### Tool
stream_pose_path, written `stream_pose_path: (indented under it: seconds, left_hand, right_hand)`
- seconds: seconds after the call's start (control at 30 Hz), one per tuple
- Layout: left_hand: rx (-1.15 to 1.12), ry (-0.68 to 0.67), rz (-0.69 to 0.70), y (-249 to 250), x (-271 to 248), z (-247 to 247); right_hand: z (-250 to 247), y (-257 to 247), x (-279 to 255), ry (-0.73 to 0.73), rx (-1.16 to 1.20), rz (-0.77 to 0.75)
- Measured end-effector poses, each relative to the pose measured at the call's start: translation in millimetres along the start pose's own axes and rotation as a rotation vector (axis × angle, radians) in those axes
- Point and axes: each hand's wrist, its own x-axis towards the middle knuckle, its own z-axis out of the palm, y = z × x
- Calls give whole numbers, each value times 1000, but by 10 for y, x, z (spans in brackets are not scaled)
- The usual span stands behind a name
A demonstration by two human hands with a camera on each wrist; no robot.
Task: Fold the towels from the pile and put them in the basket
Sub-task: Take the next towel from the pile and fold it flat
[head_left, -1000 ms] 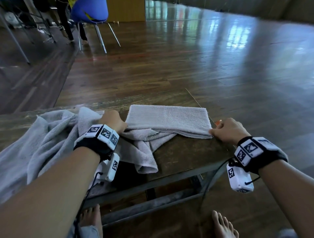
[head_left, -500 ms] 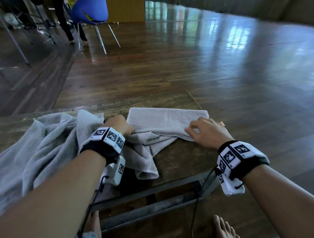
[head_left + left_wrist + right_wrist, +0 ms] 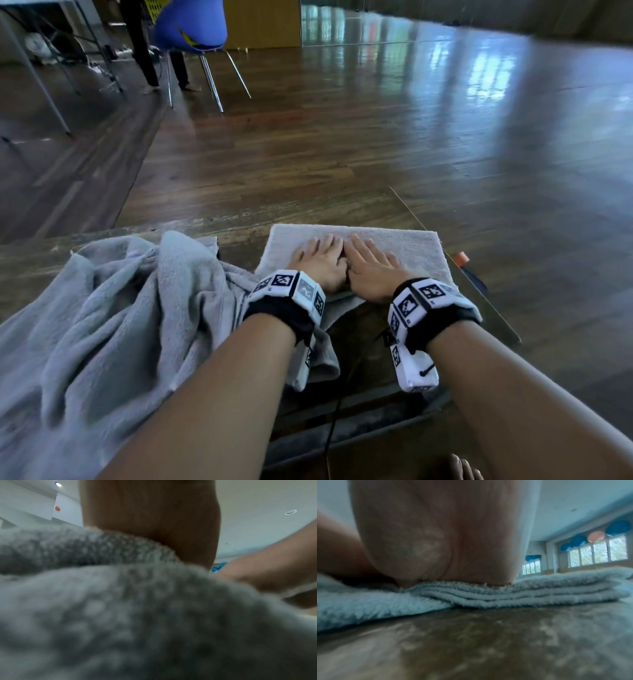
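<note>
Now, hands: the left hand (image 3: 320,262) and right hand (image 3: 371,265) lie side by side, fingers straight and flat, pressing down and gripping nothing
Where the work lies: the folded towel (image 3: 416,248) sits at the right end of the wooden table (image 3: 363,339), under both palms; the right wrist view shows its stacked layers (image 3: 530,593) flattened beneath the palm
Pile: the loose towels (image 3: 102,315) are heaped to the left, touching the folded one and spilling over the near edge
Handling: likely soft, light and limp terry, not slippery; layers will probably slump or slide apart unless held together
Where to hold: judged best at both short ends, thumbs on top and fingers beneath, so the layers lift as one
Count: one folded towel, one pile whose number cannot be told, two hands
Basket: not in any view
</note>
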Motion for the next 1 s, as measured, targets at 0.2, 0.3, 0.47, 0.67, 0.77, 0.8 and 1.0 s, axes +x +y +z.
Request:
stream_pose_path:
  seconds: [0.2, 0.3, 0.47, 0.67, 0.77, 0.8, 1.0]
  left_hand:
    - [45, -59, -46, -182, -30, -11]
    - [59, -73, -52, -243, -33, -29]
    - [57, -90, -57, -279, -22, -34]
    - [32, -64, -162, -491, -113, -93]
    - [-3, -52, -198, -701, -204, -141]
    - [-5, -50, -202, -759, -229, -154]
    - [-18, 12, -195, -835, -233, -140]
  right_hand:
    - [-78, 161, 69, -94, -3, 51]
    - [-103, 209, 37, -86, 17, 94]
    - [-207, 381, -93, -106, 49, 182]
    - [-224, 456, -170, -84, 81, 222]
    - [-218, 463, -182, -62, 78, 243]
    - [-220, 467, -192, -55, 74, 257]
    - [-256, 569, -323, -80, 66, 339]
